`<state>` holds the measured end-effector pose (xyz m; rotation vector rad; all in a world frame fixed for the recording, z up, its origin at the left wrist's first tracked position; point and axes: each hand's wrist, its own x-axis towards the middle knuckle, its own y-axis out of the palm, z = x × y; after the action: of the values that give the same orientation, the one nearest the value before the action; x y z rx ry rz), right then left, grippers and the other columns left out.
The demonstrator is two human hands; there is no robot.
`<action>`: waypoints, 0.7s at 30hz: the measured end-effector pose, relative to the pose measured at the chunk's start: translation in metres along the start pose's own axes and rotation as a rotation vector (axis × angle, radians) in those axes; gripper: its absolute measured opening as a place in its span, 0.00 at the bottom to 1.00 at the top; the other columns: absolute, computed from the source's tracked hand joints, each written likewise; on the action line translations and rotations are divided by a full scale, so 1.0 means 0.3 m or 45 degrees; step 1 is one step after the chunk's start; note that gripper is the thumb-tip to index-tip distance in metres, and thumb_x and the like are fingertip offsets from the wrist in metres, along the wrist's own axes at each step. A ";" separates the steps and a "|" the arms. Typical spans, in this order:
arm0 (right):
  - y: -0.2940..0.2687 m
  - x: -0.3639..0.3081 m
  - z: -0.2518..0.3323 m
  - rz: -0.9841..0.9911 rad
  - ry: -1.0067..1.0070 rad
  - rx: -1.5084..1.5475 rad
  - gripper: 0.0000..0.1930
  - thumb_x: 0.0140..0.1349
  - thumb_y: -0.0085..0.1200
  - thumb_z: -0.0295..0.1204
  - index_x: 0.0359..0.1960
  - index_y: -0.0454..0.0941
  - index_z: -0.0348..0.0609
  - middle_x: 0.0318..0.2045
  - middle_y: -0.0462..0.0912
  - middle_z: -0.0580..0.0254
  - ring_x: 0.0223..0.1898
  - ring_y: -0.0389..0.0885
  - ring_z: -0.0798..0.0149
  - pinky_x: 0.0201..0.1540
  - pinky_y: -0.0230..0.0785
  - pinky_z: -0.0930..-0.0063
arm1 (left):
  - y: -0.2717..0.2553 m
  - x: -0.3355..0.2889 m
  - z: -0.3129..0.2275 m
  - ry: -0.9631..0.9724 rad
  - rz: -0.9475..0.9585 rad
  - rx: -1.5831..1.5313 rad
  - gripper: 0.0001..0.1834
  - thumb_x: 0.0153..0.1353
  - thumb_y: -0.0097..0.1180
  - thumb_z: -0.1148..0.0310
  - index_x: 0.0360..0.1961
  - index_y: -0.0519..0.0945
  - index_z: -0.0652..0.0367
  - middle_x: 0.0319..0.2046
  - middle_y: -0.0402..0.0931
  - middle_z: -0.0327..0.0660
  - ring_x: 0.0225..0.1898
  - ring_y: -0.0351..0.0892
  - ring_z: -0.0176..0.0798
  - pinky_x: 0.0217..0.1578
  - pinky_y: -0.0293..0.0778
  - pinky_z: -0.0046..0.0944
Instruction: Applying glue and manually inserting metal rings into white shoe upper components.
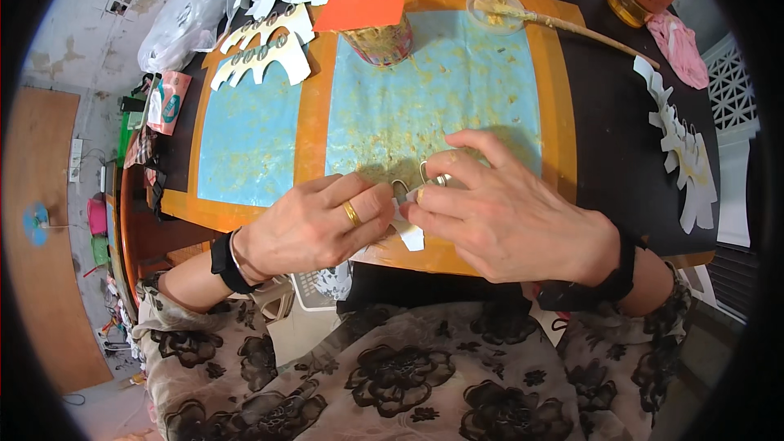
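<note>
I inspect from a distance a dark table (600,159), its blue sheet (433,73) edged with orange-brown tape; the step in hand appears to be fine two-handed work on paper and wire at its near edge. The right hand (508,216) has thumb and forefinger closed in a narrow pinch on the work, another finger raised clear. The left hand (318,224) has its fingers curled in close beside it; their tips are hidden, so I cannot tell what they grip. Containers follow: a paste-smeared tub (385,47) stands upright at the far side, a red card (362,10) across its mouth, contents hidden from me. Right of it, a shallow clear dish (475,23) holds yellowish paste, with the smeared end of a stick (592,31) at its rim. The work itself, a white paper piece (410,238), lies between the two hands, partly covered. Smallest, a thin wire hook (399,184) shows above the paper near the left fingertips; whether it is fastened I cannot establish. In my judgement the next move calls for a steady right pinch and slight left-hand adjustment, without creasing the paper.
</note>
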<state>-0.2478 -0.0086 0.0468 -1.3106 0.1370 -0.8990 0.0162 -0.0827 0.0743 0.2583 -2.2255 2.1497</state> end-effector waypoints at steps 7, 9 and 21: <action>-0.021 0.007 0.000 0.042 -0.023 -0.021 0.09 0.60 0.58 0.26 0.40 0.86 0.39 0.39 0.80 0.65 0.57 0.75 0.58 0.72 0.58 0.55 | 0.004 -0.034 -0.014 0.104 -0.073 0.093 0.19 0.50 0.71 0.70 0.44 0.85 0.67 0.54 0.78 0.44 0.56 0.80 0.46 0.46 0.83 0.42; -0.020 0.007 0.002 0.027 -0.012 -0.013 0.10 0.59 0.58 0.26 0.42 0.85 0.39 0.40 0.80 0.65 0.56 0.75 0.58 0.71 0.59 0.55 | -0.002 -0.032 -0.015 0.126 -0.069 0.096 0.18 0.51 0.72 0.71 0.43 0.85 0.67 0.54 0.78 0.45 0.56 0.80 0.46 0.48 0.83 0.42; -0.026 0.021 -0.004 0.001 -0.034 0.064 0.14 0.57 0.58 0.22 0.45 0.84 0.39 0.40 0.81 0.63 0.53 0.77 0.57 0.68 0.62 0.55 | 0.009 -0.041 -0.058 -0.103 -0.103 -0.046 0.23 0.54 0.73 0.67 0.50 0.82 0.63 0.51 0.81 0.41 0.51 0.82 0.44 0.45 0.82 0.42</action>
<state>-0.2480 -0.0134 0.0556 -1.2755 0.0936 -0.8790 0.0263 -0.0641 0.0704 0.4336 -2.2518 2.0919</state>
